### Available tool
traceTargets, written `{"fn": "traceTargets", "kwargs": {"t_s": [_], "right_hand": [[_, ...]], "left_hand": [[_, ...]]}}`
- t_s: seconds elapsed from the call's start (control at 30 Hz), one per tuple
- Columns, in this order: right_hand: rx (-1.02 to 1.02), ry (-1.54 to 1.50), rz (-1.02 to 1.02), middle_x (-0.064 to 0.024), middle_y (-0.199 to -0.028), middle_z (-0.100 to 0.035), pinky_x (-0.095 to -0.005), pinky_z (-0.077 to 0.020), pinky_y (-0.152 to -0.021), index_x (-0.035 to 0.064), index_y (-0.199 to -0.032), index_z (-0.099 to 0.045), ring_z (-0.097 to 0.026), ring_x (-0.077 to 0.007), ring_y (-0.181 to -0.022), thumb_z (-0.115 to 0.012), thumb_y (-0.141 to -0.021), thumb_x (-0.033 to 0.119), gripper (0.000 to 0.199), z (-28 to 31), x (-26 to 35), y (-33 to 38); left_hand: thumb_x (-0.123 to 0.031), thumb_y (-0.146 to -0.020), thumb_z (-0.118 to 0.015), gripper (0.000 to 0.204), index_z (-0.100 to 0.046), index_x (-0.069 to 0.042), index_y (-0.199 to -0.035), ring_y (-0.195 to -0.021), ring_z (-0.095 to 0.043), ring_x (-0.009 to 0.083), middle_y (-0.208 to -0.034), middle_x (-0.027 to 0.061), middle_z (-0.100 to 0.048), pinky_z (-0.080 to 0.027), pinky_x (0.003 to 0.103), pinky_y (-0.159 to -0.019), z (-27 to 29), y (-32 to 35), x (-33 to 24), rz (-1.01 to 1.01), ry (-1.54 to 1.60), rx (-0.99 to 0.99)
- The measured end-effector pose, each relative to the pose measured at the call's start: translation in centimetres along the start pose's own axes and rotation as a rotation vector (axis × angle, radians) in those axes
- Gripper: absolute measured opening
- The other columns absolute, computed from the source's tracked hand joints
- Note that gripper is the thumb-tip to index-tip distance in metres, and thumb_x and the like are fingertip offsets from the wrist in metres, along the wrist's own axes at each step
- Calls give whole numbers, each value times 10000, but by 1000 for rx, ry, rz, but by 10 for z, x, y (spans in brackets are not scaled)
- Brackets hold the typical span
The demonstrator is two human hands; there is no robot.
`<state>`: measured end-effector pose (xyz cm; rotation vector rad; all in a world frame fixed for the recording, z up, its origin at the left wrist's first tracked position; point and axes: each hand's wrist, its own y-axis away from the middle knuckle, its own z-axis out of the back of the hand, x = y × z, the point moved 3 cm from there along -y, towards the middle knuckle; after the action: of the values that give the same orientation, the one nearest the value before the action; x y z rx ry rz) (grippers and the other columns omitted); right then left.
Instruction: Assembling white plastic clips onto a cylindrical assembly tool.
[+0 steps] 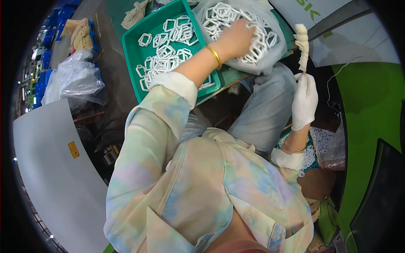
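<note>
My left hand (pixel 238 39), bare and with a gold bangle at the wrist, reaches into a clear plastic bag (pixel 274 59) of white hexagonal plastic rings (pixel 228 14). It touches the heap; its fingertips are hidden, so whether it grips a ring cannot be told. Below that forearm lies a green tray (pixel 131 63) with many similar rings (pixel 166 59). Off to the right, my right hand (pixel 304 99) wears a white glove. Its fingers are closed on a thin stick bearing a pale, lumpy mass (pixel 302 44), held upright and apart from the bag.
By my right forearm stand a container of small white rings (pixel 310 156) and a plastic bag of rings (pixel 322 141). A white cable (pixel 331 80) hangs near the green panel (pixel 373 105). Crumpled plastic (pixel 76 80) lies left, beyond a pale curved panel (pixel 55 168).
</note>
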<state>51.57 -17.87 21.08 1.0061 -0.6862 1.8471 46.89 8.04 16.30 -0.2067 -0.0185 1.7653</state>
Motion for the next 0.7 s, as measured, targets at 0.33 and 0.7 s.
{"fn": "traceTargets", "kwargs": {"t_s": [0.33,0.7], "right_hand": [[18,-17,-31,39,-683,-435,-240,-313,-564,38,-970,-624,-384,-48,-610,-460,-1048,243,274,-5,-2,1],[21,2,-6,32,-680,-441,-250,-327,-570,36,-975,-625,-393,-57,-610,-457,-1047,253,284,-5,1,7]], "left_hand": [[-362,-853,-692,363,-691,-155,-1151,-1184,-590,281,-1204,23,-643,-507,449,-926,58,27,4,93,-319,295],[-298,-880,-661,207,-758,-138,-968,-993,-678,304,-1079,70,-685,-549,408,-839,48,50,17,23,38,211]]}}
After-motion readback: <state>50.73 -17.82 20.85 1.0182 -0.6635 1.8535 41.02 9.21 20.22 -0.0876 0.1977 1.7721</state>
